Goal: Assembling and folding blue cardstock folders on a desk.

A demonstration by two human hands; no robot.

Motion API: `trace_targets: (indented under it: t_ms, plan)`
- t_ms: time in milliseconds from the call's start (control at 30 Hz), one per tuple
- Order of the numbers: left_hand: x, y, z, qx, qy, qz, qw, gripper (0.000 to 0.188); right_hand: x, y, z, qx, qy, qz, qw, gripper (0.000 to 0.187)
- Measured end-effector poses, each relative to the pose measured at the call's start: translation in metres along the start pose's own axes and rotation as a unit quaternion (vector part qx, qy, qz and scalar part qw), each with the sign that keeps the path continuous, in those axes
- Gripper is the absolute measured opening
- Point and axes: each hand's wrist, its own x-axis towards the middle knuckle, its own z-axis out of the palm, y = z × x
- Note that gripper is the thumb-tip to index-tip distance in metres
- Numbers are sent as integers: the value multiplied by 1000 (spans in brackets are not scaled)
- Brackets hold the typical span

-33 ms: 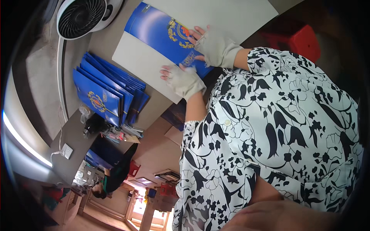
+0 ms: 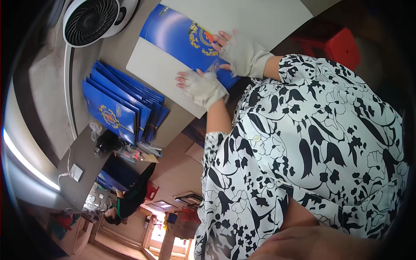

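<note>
A glossy blue printed paper piece (image 2: 173,37) with a gold wreath emblem lies flat on a large white sheet (image 2: 154,65). I cannot tell whether it is a folder or a bag. My left hand (image 2: 202,89), in a cream fingerless glove, rests at its lower edge, fingers stretched over the white sheet. On the emblem side, my right hand (image 2: 243,54), gloved alike, lies with fingers spread on the blue surface. Neither hand grips anything. To the left stands a bunch of matching blue printed pieces (image 2: 115,108), leaning together.
A white and black fan (image 2: 92,22) stands at the upper left. Below the blue bunch are a dark object (image 2: 105,143) and small clutter near a power socket (image 2: 76,172). A red stool (image 2: 336,47) is at the right. A co-worker (image 2: 130,199) is farther off.
My left hand has shifted slightly to the left, its fingers reaching farther over the white sheet. My right hand and the blue piece look nearly unchanged.
</note>
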Motion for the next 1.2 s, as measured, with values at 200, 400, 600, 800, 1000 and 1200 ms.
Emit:
trace_targets:
  t_ms: [200, 400, 600, 800, 1000, 1200]
  plan:
    - [108, 44, -54, 35, 3, -52, 998, 106, -46, -9, 19, 80, 26, 17, 996, 85]
    - [200, 61, -84, -17, -51, -101, 993, 102, -71, -17, 2, 145, -26, 40, 988, 82]
    - [231, 40, -41, -51, 75, -143, 986, 96, -78, -20, -12, 169, -22, 28, 985, 78]
    - [113, 29, -20, 11, 118, 160, 980, 81, -51, -11, -24, 102, -52, 38, 993, 76]
    - [-26, -18, 1, 12, 62, 228, 972, 77, -45, 83, -22, 120, 83, 165, 976, 72]
    - [-3, -13, 13, -114, 51, 156, 980, 86, -39, 208, -48, 37, 180, 382, 906, 47]
